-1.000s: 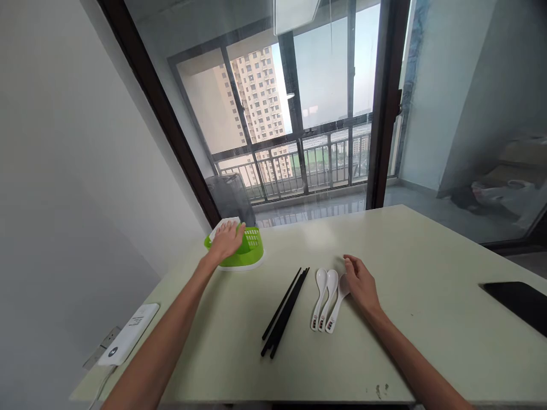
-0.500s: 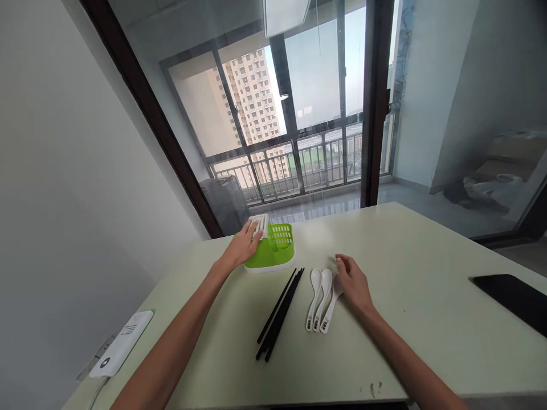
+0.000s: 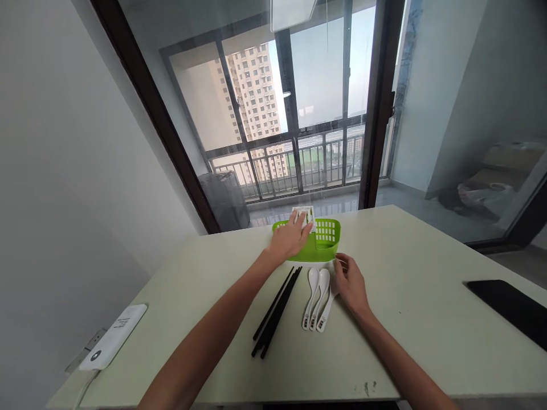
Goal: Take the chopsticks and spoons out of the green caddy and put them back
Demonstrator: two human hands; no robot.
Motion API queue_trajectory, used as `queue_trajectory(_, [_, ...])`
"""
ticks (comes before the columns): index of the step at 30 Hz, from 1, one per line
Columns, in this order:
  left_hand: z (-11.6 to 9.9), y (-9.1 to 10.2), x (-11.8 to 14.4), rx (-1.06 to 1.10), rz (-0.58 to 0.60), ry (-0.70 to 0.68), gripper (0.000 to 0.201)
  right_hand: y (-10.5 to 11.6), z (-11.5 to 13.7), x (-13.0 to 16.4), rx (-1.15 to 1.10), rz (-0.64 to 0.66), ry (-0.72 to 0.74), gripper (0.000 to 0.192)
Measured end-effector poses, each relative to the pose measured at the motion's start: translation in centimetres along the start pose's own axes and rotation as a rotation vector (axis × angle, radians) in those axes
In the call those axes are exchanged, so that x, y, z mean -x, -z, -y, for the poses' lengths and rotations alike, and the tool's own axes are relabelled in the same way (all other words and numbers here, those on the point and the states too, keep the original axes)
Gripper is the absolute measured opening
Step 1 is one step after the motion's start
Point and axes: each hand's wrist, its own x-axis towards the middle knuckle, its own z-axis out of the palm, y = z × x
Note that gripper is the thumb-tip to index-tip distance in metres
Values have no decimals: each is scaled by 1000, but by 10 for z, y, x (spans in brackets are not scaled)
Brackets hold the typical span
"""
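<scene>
A white power bank (image 3: 111, 344) lies near the table's (image 3: 427, 341) left edge. The left hand (image 3: 289, 240) grips the green caddy's (image 3: 327, 242) left rim; the caddy stands just behind the cutlery. Black chopsticks (image 3: 276, 312) lie in front, three white spoons (image 3: 317, 290) beside them. The right hand (image 3: 351, 283) rests loosely curled on the rightmost spoon, not clasping it. Steadying the caddy low on its rim should keep it from tipping. A dark phone (image 3: 508, 310) lies far right.
</scene>
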Motion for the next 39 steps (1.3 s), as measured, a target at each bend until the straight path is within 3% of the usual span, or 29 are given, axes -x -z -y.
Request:
queue_trajectory(5, [-22, 5, 3, 9, 5, 19, 63, 3, 4, 2, 27, -7, 84, 59])
queue_trajectory(10, [-15, 10, 14, 91, 22, -37, 60, 7, 6, 5, 71, 29, 130, 60])
queue_trajectory(12, [-6, 9, 22, 111, -58, -91, 56, 9, 6, 6, 89, 41, 134, 61])
queue_trajectory(15, [12, 1, 39, 173, -306, -170, 48, 10, 6, 8, 106, 51, 133, 61])
queue_trajectory(18, [34, -13, 64, 238, -445, -119, 37, 12, 8, 10, 130, 78, 119, 60])
queue_trajectory(25, [61, -63, 134, 318, -10, 120, 23, 22, 14, 2, 187, 224, 156, 49])
queue_trajectory(28, [60, -75, 150, 329, 9, 130, 25, 34, 13, -10, 227, 261, 226, 45])
queue_trajectory(32, [59, -75, 157, 336, 17, 130, 26, 49, 4, -26, 188, 196, 253, 44])
queue_trajectory(39, [63, -64, 159, 327, 123, 178, 23, 60, -7, -29, -28, 189, -70, 44])
